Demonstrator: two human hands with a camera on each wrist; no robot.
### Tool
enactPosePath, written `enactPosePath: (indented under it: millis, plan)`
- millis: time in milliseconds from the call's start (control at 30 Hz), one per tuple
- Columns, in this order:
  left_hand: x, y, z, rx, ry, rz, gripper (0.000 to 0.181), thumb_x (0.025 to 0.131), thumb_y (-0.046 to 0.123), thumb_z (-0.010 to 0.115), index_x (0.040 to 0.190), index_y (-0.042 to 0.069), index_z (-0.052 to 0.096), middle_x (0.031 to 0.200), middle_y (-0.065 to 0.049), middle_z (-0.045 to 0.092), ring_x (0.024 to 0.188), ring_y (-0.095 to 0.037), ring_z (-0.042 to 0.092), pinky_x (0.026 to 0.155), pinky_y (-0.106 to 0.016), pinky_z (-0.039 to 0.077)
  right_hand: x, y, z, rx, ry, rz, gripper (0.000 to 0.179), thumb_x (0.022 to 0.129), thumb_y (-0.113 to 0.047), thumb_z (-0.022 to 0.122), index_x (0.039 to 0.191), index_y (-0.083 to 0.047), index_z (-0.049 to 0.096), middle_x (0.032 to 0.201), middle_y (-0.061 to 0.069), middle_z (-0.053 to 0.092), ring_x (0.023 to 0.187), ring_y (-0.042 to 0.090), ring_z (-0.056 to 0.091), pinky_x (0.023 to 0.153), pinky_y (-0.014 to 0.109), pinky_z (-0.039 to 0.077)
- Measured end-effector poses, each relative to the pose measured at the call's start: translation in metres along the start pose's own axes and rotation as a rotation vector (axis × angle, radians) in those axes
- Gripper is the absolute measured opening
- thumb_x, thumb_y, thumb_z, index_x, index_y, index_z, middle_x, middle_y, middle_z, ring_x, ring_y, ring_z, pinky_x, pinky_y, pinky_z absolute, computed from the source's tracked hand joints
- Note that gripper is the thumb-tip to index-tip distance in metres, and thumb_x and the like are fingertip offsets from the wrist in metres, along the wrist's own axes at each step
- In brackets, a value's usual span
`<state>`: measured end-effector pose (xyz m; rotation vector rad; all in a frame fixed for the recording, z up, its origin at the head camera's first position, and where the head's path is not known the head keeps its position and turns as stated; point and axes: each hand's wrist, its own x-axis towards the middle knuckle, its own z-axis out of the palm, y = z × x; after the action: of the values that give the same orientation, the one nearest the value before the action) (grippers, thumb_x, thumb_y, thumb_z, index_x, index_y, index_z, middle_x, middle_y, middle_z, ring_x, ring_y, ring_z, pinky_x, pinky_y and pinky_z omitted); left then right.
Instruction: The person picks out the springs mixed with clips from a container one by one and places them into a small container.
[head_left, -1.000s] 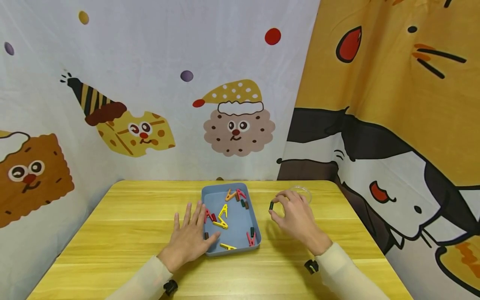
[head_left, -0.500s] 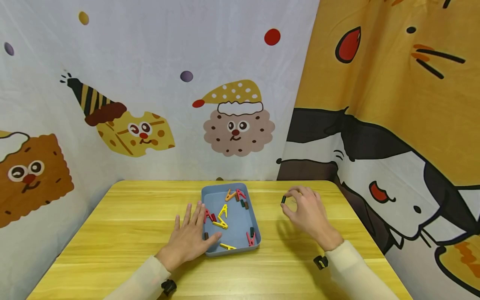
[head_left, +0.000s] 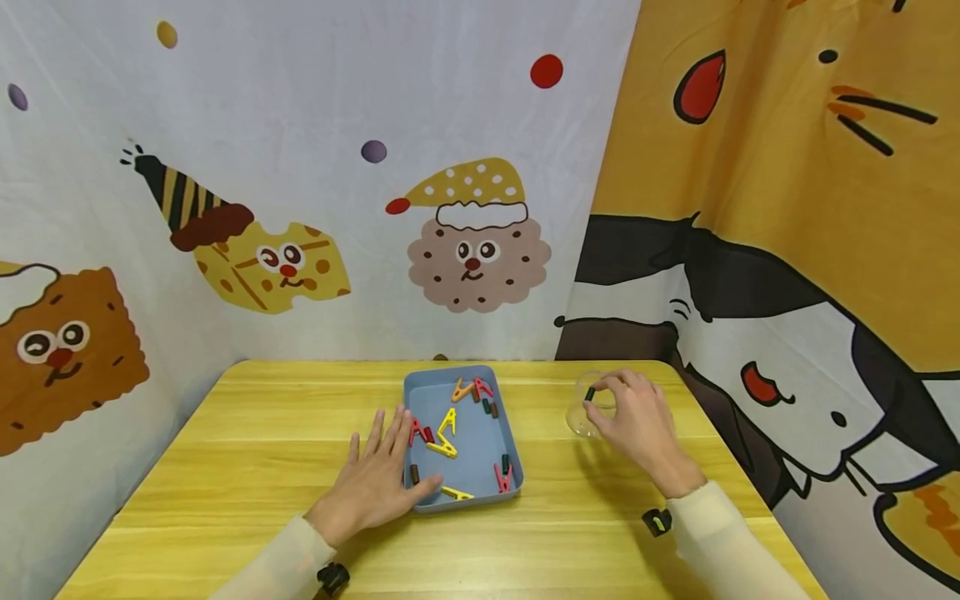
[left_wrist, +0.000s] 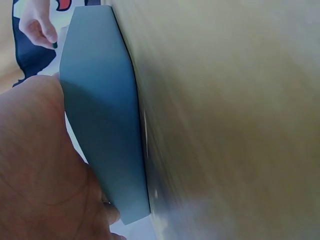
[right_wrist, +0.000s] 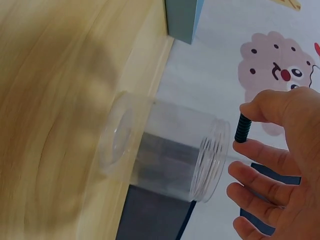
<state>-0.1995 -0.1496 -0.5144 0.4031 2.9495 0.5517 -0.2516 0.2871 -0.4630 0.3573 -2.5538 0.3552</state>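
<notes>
My right hand (head_left: 643, 429) pinches a small dark green ridged cylinder (right_wrist: 243, 128) between thumb and index finger, the other fingers spread loosely. The cylinder is right at the mouth of a clear jar (right_wrist: 167, 117), which stands upright on the table with a threaded, lidless rim. My left hand (head_left: 375, 485) rests on the near left side of a blue-grey tray (head_left: 468, 471), its fingers straight. Inside the tray lie yellow clips (head_left: 442, 450), red clips (head_left: 503, 478), an orange clip (head_left: 461, 390) and several small green, brown and red cylinders (head_left: 493, 410).
The wooden table (head_left: 247, 467) runs back to a printed cloth (head_left: 300, 167) with cartoon figures. Another cloth (head_left: 750, 167) hangs along the right side. Both wrists wear small black devices below the sleeves.
My right hand has moved right and slightly away from me with the green cylinder, from beside the tray to the jar's mouth. The left hand has stayed at the tray.
</notes>
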Motion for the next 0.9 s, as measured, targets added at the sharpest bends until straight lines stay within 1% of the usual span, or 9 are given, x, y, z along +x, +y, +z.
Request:
enactPosePath:
  millis: [133,233,433,600,733,900]
  plan:
    - [0.0,0.0,-0.001,0.006,0.004,0.001,0.12,0.107,0.082,0.062,0.189,0.01,0.011,0.199,-0.011,0.002,0.185,-0.047,0.0,0.14,-0.088,0.01,0.0,0.006,-0.001,0.002,0.008,0.004,0.03,0.095,-0.025,0.096,0.115,-0.005,0.088,0.125,0.021,0.082,0.118,0.049,0.077,0.104,0.074,0.057]
    - [0.001,0.0,-0.001,0.006,0.006,0.002,0.12,0.107,0.081,0.064,0.189,0.01,0.011,0.199,-0.011,0.003,0.185,-0.048,0.0,0.139,-0.088,0.01,-0.001,0.01,-0.001,-0.005,0.017,0.005,0.03,0.094,-0.025,0.097,0.114,-0.005,0.088,0.125,0.022,0.082,0.116,0.048,0.077,0.101,0.074,0.057]
    - [-0.001,0.001,-0.003,0.003,-0.001,0.003,0.12,0.107,0.081,0.064,0.189,0.01,0.012,0.199,-0.011,0.003,0.185,-0.048,0.0,0.139,-0.088,0.01,0.001,0.016,-0.003,-0.006,0.016,0.025,0.031,0.095,-0.026,0.096,0.116,-0.004,0.088,0.127,0.022,0.082,0.118,0.049,0.077,0.097,0.072,0.057]
    - [-0.001,0.001,-0.003,0.0,0.0,0.002,0.121,0.107,0.081,0.065,0.189,0.01,0.012,0.199,-0.011,0.004,0.184,-0.049,0.002,0.138,-0.089,0.011,0.004,0.017,-0.005,0.003,0.028,0.037,0.03,0.096,-0.024,0.095,0.116,-0.003,0.089,0.126,0.023,0.082,0.117,0.051,0.078,0.096,0.074,0.058]
    - [-0.001,0.002,-0.003,-0.001,0.001,-0.002,0.122,0.106,0.082,0.065,0.189,0.01,0.012,0.199,-0.011,0.004,0.184,-0.049,0.002,0.138,-0.089,0.012,0.007,0.019,-0.006,0.01,0.029,0.06,0.03,0.096,-0.024,0.095,0.115,-0.002,0.089,0.128,0.025,0.081,0.12,0.052,0.077,0.098,0.076,0.058]
    - [0.0,0.001,-0.001,-0.003,0.002,-0.001,0.122,0.106,0.082,0.065,0.189,0.01,0.012,0.199,-0.01,0.004,0.185,-0.049,0.002,0.138,-0.089,0.012,0.011,0.021,-0.008,0.013,-0.014,0.121,0.031,0.098,-0.025,0.093,0.117,-0.001,0.088,0.135,0.03,0.077,0.127,0.055,0.073,0.102,0.079,0.054]
